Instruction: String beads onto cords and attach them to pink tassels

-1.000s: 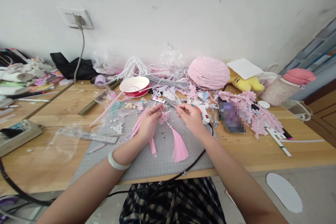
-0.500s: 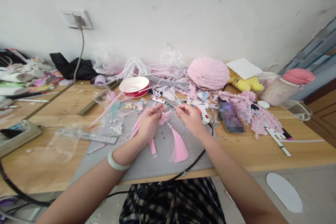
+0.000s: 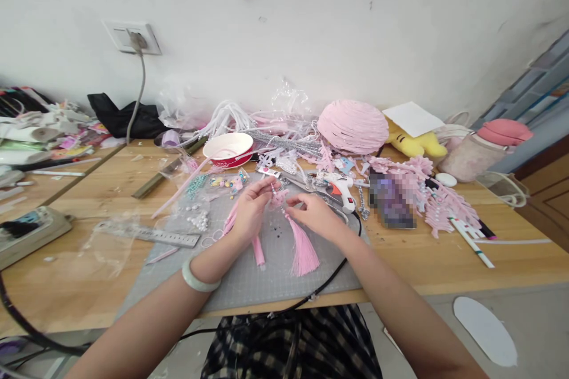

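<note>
My left hand (image 3: 251, 207) is closed in a pinch on the beaded top of a pink tassel pendant (image 3: 278, 197). The pendant has a pink flower-like piece in the middle, and its pink tassel (image 3: 304, 247) lies spread toward me on the grey cutting mat (image 3: 240, 293). From the right, my right hand (image 3: 316, 216) has its thumb and forefinger at the small beads just above the tassel; its grip there is partly hidden. Under my left wrist lie a pink strip and another pink bundle (image 3: 258, 251).
A white-and-orange glue gun (image 3: 342, 190) lies beyond my right hand, its black cord crossing the mat. Loose beads (image 3: 198, 219), a steel ruler (image 3: 151, 233) and a red-and-white bowl (image 3: 229, 160) sit to the left. Right are a phone (image 3: 392, 201), pink trims and a tumbler (image 3: 482, 148).
My right hand has come down and slightly left, from above the pendant to the beads over the tassel. My left hand keeps its hold. The view has tilted up slightly.
</note>
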{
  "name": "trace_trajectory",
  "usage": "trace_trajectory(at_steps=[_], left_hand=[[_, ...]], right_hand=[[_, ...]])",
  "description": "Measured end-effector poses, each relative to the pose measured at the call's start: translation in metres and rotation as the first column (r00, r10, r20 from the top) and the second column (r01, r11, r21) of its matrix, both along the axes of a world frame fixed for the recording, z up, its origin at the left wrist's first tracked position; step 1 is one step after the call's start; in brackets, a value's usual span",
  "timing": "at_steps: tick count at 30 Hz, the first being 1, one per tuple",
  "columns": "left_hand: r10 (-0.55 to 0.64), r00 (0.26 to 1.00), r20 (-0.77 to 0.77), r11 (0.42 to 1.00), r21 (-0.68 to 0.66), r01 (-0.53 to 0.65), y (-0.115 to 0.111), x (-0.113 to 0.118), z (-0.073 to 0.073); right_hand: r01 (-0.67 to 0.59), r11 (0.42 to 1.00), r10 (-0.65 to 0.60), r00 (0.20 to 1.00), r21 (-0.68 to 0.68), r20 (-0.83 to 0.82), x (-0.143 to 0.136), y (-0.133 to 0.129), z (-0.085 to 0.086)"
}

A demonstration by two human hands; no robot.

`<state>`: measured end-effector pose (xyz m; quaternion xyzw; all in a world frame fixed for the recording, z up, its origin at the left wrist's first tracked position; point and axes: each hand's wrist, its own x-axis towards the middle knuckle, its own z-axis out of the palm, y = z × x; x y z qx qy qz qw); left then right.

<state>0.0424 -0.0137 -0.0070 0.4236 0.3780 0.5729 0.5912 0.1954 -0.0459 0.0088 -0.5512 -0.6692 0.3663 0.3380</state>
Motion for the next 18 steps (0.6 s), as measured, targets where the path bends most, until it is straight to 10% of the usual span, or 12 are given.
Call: trace_trajectory(at_steps=[18], left_hand=[[0.104, 0.975, -0.194, 0.993, -0.025, -0.111, 0.012, -0.008, 0.005]], right_hand=[[-0.12, 0.989, 0.138, 0.951, -0.081, 0.277, -0.006, -0.008, -0.007]])
